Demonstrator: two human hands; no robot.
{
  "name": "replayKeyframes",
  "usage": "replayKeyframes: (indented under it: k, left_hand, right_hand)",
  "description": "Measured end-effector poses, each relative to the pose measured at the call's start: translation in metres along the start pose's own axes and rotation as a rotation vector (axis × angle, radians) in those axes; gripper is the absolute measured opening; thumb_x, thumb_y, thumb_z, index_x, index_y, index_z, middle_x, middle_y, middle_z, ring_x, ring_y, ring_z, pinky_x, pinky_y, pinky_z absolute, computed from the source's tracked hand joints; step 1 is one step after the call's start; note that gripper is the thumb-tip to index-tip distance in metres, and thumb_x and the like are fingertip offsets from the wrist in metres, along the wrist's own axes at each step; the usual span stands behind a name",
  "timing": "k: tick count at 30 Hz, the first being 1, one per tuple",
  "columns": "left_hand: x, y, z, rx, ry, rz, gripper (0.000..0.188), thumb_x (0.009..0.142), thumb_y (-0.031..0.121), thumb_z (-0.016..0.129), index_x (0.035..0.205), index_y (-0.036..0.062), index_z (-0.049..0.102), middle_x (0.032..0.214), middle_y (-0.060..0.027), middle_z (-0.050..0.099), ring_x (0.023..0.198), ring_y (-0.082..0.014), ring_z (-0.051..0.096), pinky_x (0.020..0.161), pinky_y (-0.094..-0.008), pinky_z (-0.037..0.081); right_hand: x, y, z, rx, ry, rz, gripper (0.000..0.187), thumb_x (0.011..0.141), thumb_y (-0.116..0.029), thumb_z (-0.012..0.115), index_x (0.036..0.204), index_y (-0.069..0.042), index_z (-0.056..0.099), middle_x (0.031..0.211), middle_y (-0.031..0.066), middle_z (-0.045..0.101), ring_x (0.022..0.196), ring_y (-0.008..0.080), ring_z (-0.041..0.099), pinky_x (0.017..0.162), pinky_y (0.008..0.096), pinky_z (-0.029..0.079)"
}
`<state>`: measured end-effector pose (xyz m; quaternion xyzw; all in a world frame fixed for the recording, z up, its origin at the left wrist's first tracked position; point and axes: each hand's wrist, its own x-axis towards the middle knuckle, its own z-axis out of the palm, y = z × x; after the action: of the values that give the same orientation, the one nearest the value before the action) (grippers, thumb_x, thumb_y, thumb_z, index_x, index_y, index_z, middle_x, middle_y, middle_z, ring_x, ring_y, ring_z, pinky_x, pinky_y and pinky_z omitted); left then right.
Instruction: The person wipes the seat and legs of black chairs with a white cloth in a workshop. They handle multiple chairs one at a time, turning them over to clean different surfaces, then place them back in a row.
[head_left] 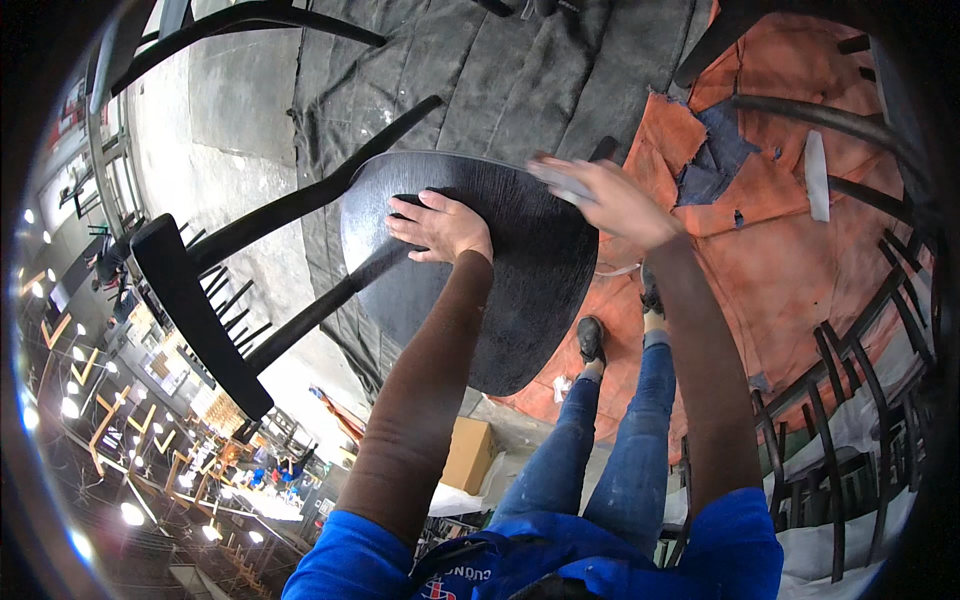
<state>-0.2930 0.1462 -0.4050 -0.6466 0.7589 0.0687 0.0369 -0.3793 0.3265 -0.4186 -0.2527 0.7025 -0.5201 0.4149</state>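
Observation:
A black wooden chair [530, 290] with visible grain on its seat lies in front of me, its backrest [195, 310] pointing left. My left hand [447, 228] rests flat on the seat, fingers spread, near the back posts. At the seat's far right edge, my right hand [625, 203] is closed around a thin, pale grey flat pad [563, 184]. Motion blurs that hand a little, and the pad's exact kind is hard to make out. Part of the chair's underside and legs is hidden by the seat.
Dark grey padded cloth [480, 80] and a torn orange sheet [770, 260] cover the floor. More black chair frames [830, 440] stand at the right, with another frame [260, 15] at upper left. A cardboard box [467, 455] sits left of my legs. A white strip [817, 175] lies on the orange sheet.

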Motion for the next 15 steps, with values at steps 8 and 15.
replayKeyframes:
  k: [8,15]
  left_hand:
    - [0.001,-0.001,0.000,0.026,-0.004,0.011,0.060,0.100,0.042,0.021,0.150,0.0097,0.013,0.154,-0.0229,0.010,0.145,-0.0351,0.008,0.111,-0.0614,0.011]
    - [-0.002,0.000,-0.002,0.002,-0.015,-0.012,0.061,0.100,0.044,0.020,0.150,0.0093,0.014,0.155,-0.0223,0.010,0.145,-0.0356,0.010,0.111,-0.0611,0.012]
  right_hand:
    - [-0.021,-0.034,-0.001,-0.154,0.254,-0.225,0.053,0.077,-0.002,0.056,0.129,-0.011,0.055,0.120,0.0166,0.061,0.103,0.0383,0.061,0.088,0.0425,0.050]
    - [0.015,-0.019,-0.005,0.014,-0.085,0.127,0.052,0.081,0.005,0.047,0.129,-0.011,0.055,0.131,0.0154,0.055,0.123,0.0316,0.051,0.100,0.0396,0.043]
